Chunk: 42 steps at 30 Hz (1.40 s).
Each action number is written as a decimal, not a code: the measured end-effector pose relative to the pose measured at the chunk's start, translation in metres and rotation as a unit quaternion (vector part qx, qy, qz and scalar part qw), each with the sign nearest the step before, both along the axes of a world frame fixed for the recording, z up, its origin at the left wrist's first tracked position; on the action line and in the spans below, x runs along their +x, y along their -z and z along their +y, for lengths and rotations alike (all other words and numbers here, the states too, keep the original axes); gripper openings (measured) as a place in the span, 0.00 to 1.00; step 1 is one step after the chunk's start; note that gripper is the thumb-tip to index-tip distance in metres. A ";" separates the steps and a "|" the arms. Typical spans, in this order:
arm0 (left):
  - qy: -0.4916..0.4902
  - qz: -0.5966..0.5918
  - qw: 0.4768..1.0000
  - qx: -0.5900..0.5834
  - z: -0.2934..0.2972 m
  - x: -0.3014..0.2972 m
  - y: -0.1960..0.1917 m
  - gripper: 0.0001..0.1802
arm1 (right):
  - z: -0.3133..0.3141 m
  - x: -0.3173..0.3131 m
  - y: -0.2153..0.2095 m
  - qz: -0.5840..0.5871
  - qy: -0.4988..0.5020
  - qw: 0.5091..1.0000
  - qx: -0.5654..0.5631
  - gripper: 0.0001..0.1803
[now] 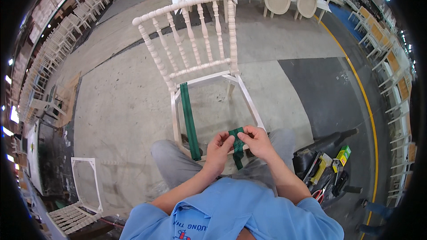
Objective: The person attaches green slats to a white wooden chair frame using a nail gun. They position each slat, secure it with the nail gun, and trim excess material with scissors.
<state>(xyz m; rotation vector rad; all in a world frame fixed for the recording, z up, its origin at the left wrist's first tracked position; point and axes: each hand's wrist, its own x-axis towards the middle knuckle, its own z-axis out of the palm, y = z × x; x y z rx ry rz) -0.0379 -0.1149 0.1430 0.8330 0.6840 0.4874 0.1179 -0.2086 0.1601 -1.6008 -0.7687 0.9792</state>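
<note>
A pale wooden chair frame (250,100) with a spindled back stands in front of me, its seat open. One green webbing strap (190,122) runs along the left side of that seat, from the back rail to the front rail. Near the front rail, my left hand (218,150) and my right hand (259,143) pinch a second piece of green webbing (236,136) between thumbs and fingers. This piece looks folded, and its loose end hangs below the hands. The fingers hide part of it and part of the front rail.
At my right, a dark seat or stool (307,162) carries scissors (318,194), a yellow-handled tool (318,171) and a green-yellow box (342,155). A small white frame (86,186) stands at lower left. Rows of chairs line both sides, and more chairs (278,0) stand at the back.
</note>
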 end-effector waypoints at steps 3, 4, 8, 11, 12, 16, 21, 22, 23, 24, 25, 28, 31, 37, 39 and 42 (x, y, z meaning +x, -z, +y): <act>0.003 -0.008 1.000 -0.020 0.011 0.001 -0.006 0.07 | -0.002 -0.003 -0.005 -0.051 0.007 0.999 -0.005 0.09; 0.009 -0.004 1.000 -0.023 0.015 0.002 -0.008 0.06 | -0.002 -0.006 -0.006 -0.063 0.031 0.997 0.032 0.10; 0.015 0.023 0.998 -0.062 0.020 0.008 -0.013 0.06 | -0.003 -0.010 -0.011 -0.125 0.096 0.979 0.130 0.11; 0.022 0.046 0.995 -0.089 0.020 0.010 -0.016 0.07 | -0.005 -0.004 -0.013 -0.192 0.051 0.970 0.137 0.11; 0.024 0.054 0.994 -0.096 0.021 0.011 -0.016 0.07 | -0.005 -0.001 -0.014 -0.210 0.042 0.968 0.132 0.10; 0.050 0.066 0.990 -0.112 0.026 0.013 -0.017 0.09 | -0.003 0.005 -0.016 -0.269 0.024 0.955 0.122 0.09; 0.071 0.104 0.986 -0.109 0.031 0.015 -0.020 0.12 | -0.001 0.010 -0.017 -0.293 0.009 0.950 0.107 0.08; 0.068 0.104 0.992 0.018 0.030 0.016 -0.021 0.11 | -0.001 0.011 -0.017 -0.299 0.007 0.949 0.104 0.07; 0.053 0.127 0.980 0.142 0.027 0.016 -0.022 0.11 | -0.001 0.013 -0.016 -0.305 0.006 0.947 0.101 0.07; 0.043 0.154 0.955 0.251 0.025 0.017 -0.024 0.12 | 0.000 0.014 -0.017 -0.312 0.007 0.945 0.096 0.07; 0.031 0.163 0.912 0.376 0.023 0.016 -0.024 0.12 | -0.001 0.015 -0.015 -0.320 0.008 0.943 0.091 0.07; 0.021 0.181 0.778 0.601 0.021 0.015 -0.026 0.14 | 0.001 0.018 -0.015 -0.333 0.003 0.938 0.095 0.07; 0.028 0.172 0.735 0.655 0.025 0.018 -0.025 0.13 | 0.004 0.024 -0.015 -0.344 -0.015 0.933 0.105 0.07; 0.054 0.166 0.754 0.633 0.047 0.043 -0.027 0.09 | 0.018 0.043 0.007 -0.235 0.005 0.964 0.127 0.16; 0.072 0.194 0.813 0.544 0.062 0.058 -0.027 0.08 | 0.026 0.042 0.025 -0.027 0.020 0.992 0.124 0.22; 0.054 0.211 0.853 0.475 0.103 0.088 -0.023 0.10 | 0.025 0.039 0.053 0.232 0.010 0.970 0.071 0.32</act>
